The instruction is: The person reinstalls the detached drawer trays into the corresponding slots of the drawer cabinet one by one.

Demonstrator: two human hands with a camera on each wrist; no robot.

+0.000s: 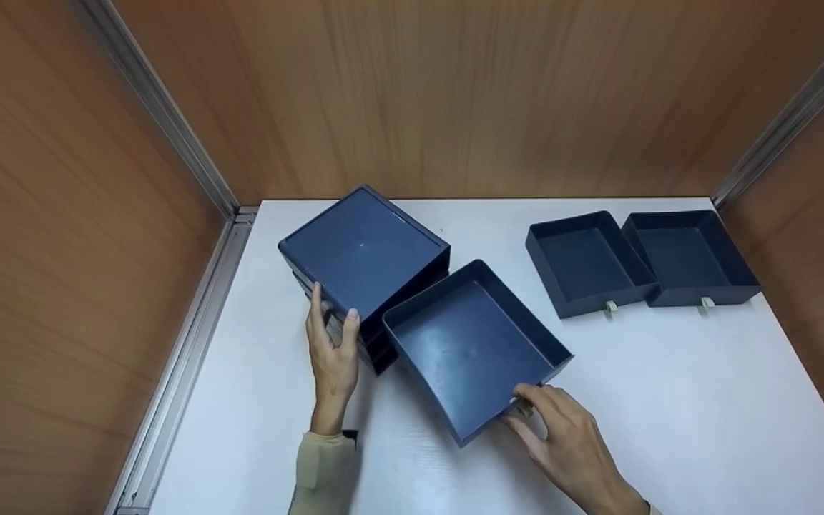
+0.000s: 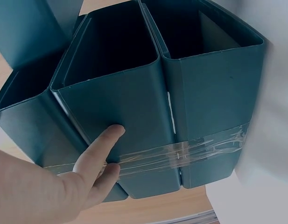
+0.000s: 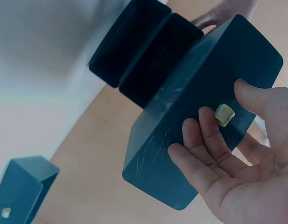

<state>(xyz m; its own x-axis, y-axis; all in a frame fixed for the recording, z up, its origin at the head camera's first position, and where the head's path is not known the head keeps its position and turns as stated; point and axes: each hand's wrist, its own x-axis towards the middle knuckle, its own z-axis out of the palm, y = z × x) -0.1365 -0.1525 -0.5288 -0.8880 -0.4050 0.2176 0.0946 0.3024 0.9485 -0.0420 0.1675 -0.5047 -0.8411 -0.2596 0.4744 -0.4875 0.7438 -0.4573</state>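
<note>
- Right hand point(image 1: 573, 440) grips the held drawer point(image 1: 469, 350) by its front panel, fingers gathered about the pale pull tab point(image 3: 225, 115); the left hand point(image 1: 333, 357) lies along the side of the cabinet point(image 1: 362, 247), fingers spread and mostly straight, grasping nothing.
- The held drawer sits between the two hands, ahead and to the left of the right hand and just off the cabinet's open side. It looks raised above the white table point(image 1: 233, 422).
- Right is plainly the nearer hand — it is on the drawer, while the left touches only the cabinet.
- Front to back, the drawer's longer sides seem to run away from the right hand, forward and leftward, with the back edge toward the cabinet.
- That line and the cabinet's depth nearly agree, but not quite — the drawer points more straight ahead, its back edge a little right of the opening.
- From the left wrist, a drawer corner overlaps the mouth of the top bay point(image 2: 45, 121); whether it is inside, I cannot tell. A left fingertip rests on the wall of the middle bay point(image 2: 115, 105), above clear tape point(image 2: 181, 156).
- Well apart to the right stand a second drawer point(image 1: 587, 265) and a third drawer point(image 1: 694, 257).
</note>
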